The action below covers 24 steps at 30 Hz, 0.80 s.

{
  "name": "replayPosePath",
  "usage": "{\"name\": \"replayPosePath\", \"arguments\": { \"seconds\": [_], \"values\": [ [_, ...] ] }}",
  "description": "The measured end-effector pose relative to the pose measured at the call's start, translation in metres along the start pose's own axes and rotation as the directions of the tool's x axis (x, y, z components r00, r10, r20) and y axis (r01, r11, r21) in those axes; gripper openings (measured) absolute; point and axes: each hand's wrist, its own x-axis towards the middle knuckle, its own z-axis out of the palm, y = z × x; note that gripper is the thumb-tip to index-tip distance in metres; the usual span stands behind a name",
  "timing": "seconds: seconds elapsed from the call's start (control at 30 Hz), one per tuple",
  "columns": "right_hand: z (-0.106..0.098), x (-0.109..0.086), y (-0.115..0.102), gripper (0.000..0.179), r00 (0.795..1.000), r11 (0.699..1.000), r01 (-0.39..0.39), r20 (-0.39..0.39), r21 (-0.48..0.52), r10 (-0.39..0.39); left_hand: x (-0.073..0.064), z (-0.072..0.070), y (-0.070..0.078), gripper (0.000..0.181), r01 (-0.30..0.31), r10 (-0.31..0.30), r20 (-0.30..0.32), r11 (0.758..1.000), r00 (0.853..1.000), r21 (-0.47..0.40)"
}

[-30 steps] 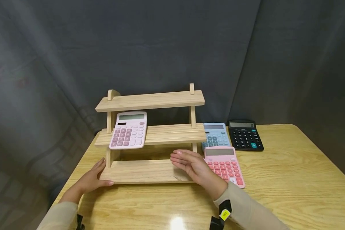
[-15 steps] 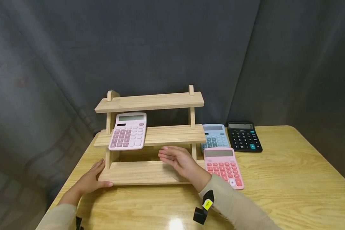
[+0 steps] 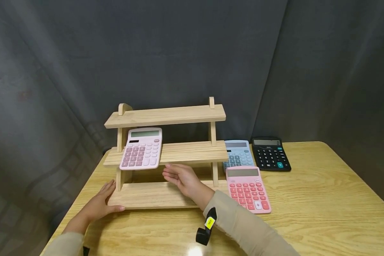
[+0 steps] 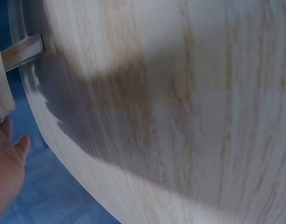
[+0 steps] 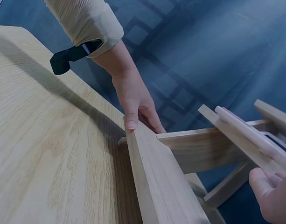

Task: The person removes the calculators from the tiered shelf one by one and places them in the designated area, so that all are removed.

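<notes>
A three-tier wooden display rack [image 3: 166, 195] stands on the table. Its left end is in the grip of my left hand [image 3: 99, 204], thumb on the bottom shelf's front edge and fingers at the side, also seen in the right wrist view. A pale pink calculator [image 3: 140, 149] leans on the middle shelf at the left. Just right of its lower corner, my right hand [image 3: 184, 179] hovers over the bottom shelf with fingers fairly straight, holding nothing. In the right wrist view, the right hand's thumb [image 5: 260, 184] is near the middle shelf; whether they touch I cannot tell.
To the rack's right, a brighter pink calculator [image 3: 248, 192] lies on the wood-grain table [image 3: 323, 192]. Behind it are a blue calculator [image 3: 240, 153] and a black calculator [image 3: 271, 154]. A dark curtain [image 3: 192, 53] hangs behind the table.
My right hand has moved left, from near the brighter pink calculator to beside the pale pink one. The left hand keeps its place at the rack's end.
</notes>
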Motion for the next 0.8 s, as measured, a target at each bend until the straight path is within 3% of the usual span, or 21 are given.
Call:
{"name": "replayPosePath", "arguments": {
  "seconds": [0.27, 0.43, 0.8],
  "values": [
    [0.018, 0.010, 0.010, 0.030, 0.999, 0.999, -0.027, -0.040, 0.039, 0.028, -0.005, 0.000, -0.002, 0.097, -0.022, 0.022, -0.013, 1.000, 1.000, -0.001],
    [0.033, 0.017, 0.016, 0.027, 0.993, 0.994, 0.009, -0.118, 0.105, 0.003, -0.003, 0.001, -0.003, 0.097, -0.024, 0.024, -0.012, 1.000, 1.000, -0.005],
    [0.054, 0.026, 0.026, 0.009, 0.932, 0.986, 0.103, -0.358, 0.131, -0.050, 0.000, 0.003, -0.003, 0.098, -0.023, 0.023, -0.012, 0.999, 1.000, -0.027]
  ]
}}
